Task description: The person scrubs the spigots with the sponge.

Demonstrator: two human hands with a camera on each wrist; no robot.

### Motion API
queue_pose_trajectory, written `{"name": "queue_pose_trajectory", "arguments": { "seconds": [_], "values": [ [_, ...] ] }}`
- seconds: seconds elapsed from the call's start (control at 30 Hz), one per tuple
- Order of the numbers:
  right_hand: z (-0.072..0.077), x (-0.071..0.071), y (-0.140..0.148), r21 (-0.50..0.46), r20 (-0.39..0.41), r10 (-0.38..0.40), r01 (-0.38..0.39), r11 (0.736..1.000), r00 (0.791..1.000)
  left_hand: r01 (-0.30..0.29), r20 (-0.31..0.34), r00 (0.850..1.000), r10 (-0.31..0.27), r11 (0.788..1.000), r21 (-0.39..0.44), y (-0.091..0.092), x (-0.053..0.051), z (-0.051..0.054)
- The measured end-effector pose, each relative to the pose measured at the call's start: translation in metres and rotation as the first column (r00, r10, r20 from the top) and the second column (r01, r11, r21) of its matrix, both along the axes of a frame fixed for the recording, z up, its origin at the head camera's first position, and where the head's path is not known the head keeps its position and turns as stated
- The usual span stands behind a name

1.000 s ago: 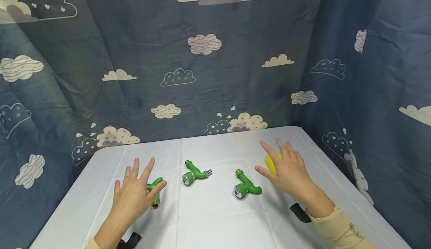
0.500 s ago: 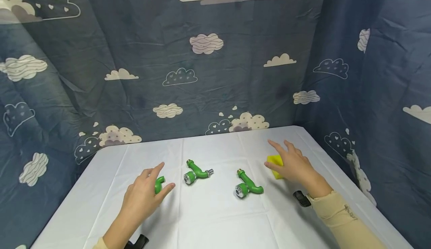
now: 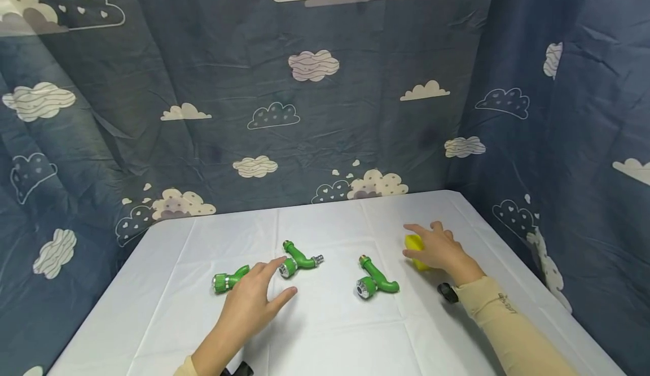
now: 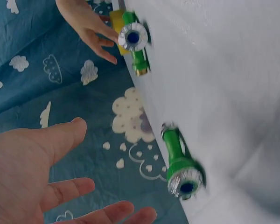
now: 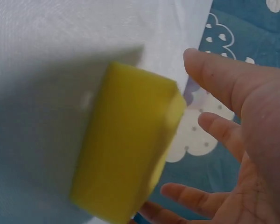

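Observation:
My left hand (image 3: 254,297) hovers over the table with thumb and fingers spread, holding nothing. Behind it lies a green tap (image 3: 228,281), partly hidden by the hand. Just past its fingertips is a second green tap (image 3: 299,258) with a silver nozzle end; this tap (image 4: 179,163) also shows in the left wrist view. A third green tap (image 3: 377,280) lies right of centre. My right hand (image 3: 440,250) is at a yellow sponge (image 3: 414,250), covering part of it. In the right wrist view, its fingers stretch beside the sponge (image 5: 126,144) without closing round it.
A white cloth (image 3: 330,336) covers the table. Dark blue curtains (image 3: 355,110) with cloud prints stand behind it and at both sides. Black wrist devices (image 3: 447,293) sit under both wrists.
My left hand has moved right, off the left tap and toward the middle one. My right hand has shifted slightly right and lowered toward the sponge. Taps and sponge stay in place.

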State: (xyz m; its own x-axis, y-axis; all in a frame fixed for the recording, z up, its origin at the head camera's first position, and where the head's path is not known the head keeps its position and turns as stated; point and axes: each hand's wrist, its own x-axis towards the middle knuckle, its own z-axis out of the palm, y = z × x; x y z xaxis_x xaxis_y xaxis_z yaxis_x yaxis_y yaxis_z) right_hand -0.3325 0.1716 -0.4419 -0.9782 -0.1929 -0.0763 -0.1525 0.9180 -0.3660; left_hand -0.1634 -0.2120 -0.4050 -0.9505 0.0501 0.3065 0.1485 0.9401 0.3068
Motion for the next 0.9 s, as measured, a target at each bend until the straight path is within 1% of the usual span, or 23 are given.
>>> {"name": "queue_pose_trajectory", "arguments": {
  "seconds": [0.2,0.33,0.47,0.57,0.67,0.9],
  "values": [
    [-0.007,-0.002,-0.003,-0.014,0.014,0.000,0.000,1.000,1.000,0.046,0.024,0.999,-0.047,0.998,0.031,0.011,-0.002,-0.009],
    [-0.010,-0.003,-0.005,-0.030,0.005,0.000,0.000,1.000,1.000,0.057,0.037,0.998,-0.059,0.997,0.058,0.016,-0.001,-0.015],
    [-0.012,-0.005,-0.007,-0.027,-0.006,-0.008,0.008,1.000,1.000,0.066,0.042,0.997,-0.070,0.995,0.078,0.018,0.000,-0.019],
    [-0.011,-0.007,-0.008,-0.022,-0.012,-0.018,0.018,1.000,1.000,0.089,0.026,0.995,-0.092,0.993,0.081,0.019,-0.001,-0.021],
    [-0.010,-0.006,-0.007,-0.035,-0.026,-0.017,0.016,0.999,1.000,0.120,0.020,0.992,-0.122,0.989,0.088,0.020,-0.002,-0.024],
    [-0.003,0.004,-0.003,-0.097,-0.069,0.001,-0.008,0.995,0.998,0.167,0.050,0.983,-0.175,0.977,0.133,0.030,-0.010,-0.029]
  ]
}}
